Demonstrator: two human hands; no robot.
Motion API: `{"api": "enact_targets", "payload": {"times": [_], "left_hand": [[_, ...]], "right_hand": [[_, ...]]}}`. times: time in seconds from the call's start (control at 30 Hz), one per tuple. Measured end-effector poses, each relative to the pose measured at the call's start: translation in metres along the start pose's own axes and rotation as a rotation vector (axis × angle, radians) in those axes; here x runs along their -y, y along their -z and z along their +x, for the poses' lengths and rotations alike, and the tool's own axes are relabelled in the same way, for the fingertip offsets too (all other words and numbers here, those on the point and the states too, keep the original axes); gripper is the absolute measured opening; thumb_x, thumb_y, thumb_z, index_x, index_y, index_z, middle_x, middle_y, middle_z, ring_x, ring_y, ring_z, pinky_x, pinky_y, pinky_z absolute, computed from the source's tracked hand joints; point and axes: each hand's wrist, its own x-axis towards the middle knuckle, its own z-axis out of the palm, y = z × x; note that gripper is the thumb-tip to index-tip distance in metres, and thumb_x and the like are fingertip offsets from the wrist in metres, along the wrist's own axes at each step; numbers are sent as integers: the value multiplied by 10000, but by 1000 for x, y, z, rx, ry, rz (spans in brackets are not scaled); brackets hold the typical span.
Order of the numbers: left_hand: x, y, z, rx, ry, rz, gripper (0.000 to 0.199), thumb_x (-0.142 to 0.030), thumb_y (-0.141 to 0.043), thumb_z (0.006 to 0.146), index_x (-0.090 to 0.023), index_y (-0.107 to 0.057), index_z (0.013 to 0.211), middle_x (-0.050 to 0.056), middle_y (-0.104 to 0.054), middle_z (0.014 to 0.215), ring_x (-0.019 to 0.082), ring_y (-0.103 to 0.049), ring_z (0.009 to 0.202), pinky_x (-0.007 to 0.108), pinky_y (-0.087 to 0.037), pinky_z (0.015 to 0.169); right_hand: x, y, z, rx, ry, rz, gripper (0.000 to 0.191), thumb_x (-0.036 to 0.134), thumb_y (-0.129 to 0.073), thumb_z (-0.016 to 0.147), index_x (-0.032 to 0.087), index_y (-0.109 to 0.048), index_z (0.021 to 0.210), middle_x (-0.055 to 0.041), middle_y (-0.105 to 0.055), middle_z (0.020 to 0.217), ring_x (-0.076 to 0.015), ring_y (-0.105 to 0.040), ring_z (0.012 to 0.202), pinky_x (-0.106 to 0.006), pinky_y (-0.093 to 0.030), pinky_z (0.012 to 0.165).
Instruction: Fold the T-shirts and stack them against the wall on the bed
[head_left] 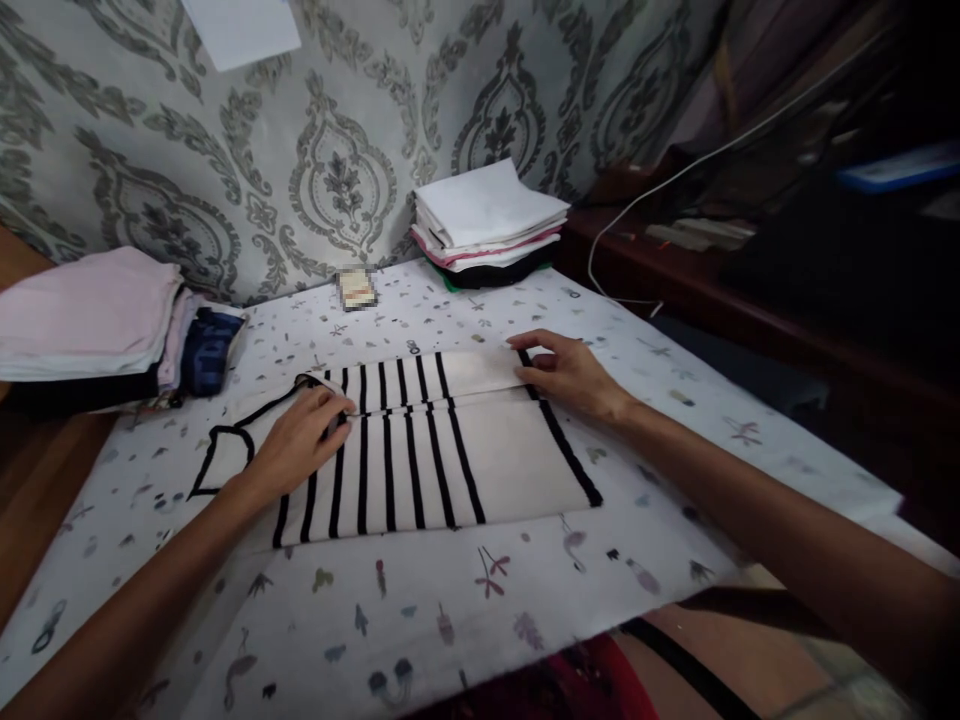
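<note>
A white knit garment with black stripes and black trim (510, 460) lies flat across the middle of the table, its far side folded over lengthwise. My left hand (304, 435) rests on its left part near the neckline, fingertips at the folded edge. At the right end, my right hand (562, 370) has its thumb and fingers around the black-trimmed hem of the folded layer, pinching it. A curved, black-edged part of the garment shows to the left of my left hand.
Folded pink and white clothes (82, 310) are stacked at the left. Another stack, white on top (487, 205), stands at the back by the patterned wall. A small pixelated card (357, 288) lies between them. A white cable (652, 195) crosses the dark furniture at the right.
</note>
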Motion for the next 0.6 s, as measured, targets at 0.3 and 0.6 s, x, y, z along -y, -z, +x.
{"api": "enact_targets", "payload": {"times": [0.3,0.6], "left_hand": [[1,-7,-6,-68,73,-25,169,-245,-413,927,-224,-566,994,46,-579,966,210,-570,857,332,-468,752],[-11,-12,2,-36,-68,63,256,-337,-386,978,-214,-595,1060,94,-607,1084,265,-579,999,422,-467,878]], "right_hand": [[-8,2,-3,-7,-74,19,339,351,-700,708,184,-689,1002,53,-545,609,-103,-449,525,-271,-416,521],[-14,2,-4,-124,153,-297,226,257,-659,770,218,-738,978,-42,-631,925,-169,-600,729,-346,-532,698]]}}
